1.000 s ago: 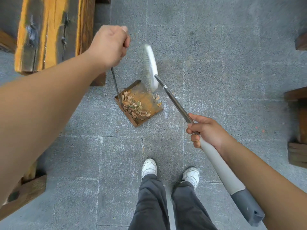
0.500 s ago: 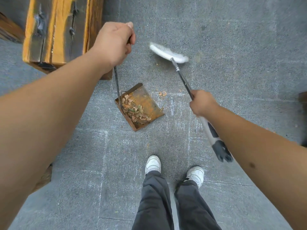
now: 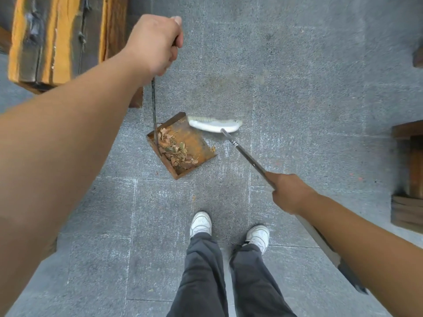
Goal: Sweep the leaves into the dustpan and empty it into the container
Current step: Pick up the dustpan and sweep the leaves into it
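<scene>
From the head view, my left hand (image 3: pixel 155 42) is fisted around the dustpan (image 3: pixel 183 145) handle, pinning the pan flat on the paving so its open lip faces the broom (image 3: pixel 214 125). My right hand (image 3: pixel 288 193) is wrapped around the broom shaft, bristles at that lip. One dustpan, one broom, one pile of leaves (image 3: pixel 175 149) lying inside the pan's back corner. No container shows.

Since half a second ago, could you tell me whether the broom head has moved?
Yes. The broom head has swept back toward the person, from well beyond the dustpan to right at its open edge.
</scene>
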A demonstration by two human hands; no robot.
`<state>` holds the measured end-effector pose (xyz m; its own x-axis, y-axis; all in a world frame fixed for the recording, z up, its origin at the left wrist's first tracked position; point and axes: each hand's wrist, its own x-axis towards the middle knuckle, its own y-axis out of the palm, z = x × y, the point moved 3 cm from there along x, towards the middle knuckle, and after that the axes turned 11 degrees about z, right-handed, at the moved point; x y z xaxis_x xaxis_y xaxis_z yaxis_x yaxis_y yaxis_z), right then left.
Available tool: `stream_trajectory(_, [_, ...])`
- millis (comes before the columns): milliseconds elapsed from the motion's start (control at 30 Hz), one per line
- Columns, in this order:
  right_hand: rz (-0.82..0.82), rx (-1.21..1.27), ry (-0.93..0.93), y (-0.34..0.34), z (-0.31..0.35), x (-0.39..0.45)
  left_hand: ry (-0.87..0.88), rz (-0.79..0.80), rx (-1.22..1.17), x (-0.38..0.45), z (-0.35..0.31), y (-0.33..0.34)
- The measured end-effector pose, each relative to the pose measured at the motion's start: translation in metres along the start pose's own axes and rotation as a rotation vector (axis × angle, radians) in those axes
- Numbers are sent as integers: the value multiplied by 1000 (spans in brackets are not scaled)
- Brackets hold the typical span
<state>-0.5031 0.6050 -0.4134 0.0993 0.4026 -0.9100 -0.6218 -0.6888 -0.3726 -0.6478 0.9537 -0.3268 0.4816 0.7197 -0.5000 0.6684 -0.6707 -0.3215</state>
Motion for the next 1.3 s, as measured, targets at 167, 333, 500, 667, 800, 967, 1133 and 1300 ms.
stream_trajectory(167, [-130,193,4,-14,-13,-1,12,84,36,-3,-3,13])
stream_trajectory(333, [-159,332,150,-28,-1,21,68,68,89,-7,-6,12])
stream_trajectory(500, [-58,555,109,-3,36,23,80,89,146,-11,-9,16])
stream_trajectory(667, [6,683,13,21,53,19,50,76,146,-15,-8,30])
stream_trajectory(800, [14,672,-15,26,47,10,103,66,194,-25,-18,31])
stream_trajectory(967, [-8,689,-13,20,35,7,111,109,113,-36,-19,9])
stream_trajectory(1133, [-43,738,-11,5,24,10,48,132,60,-33,1,-1])
stream_trajectory(1300, [-82,667,13,-6,27,23,37,87,32,-24,14,6])
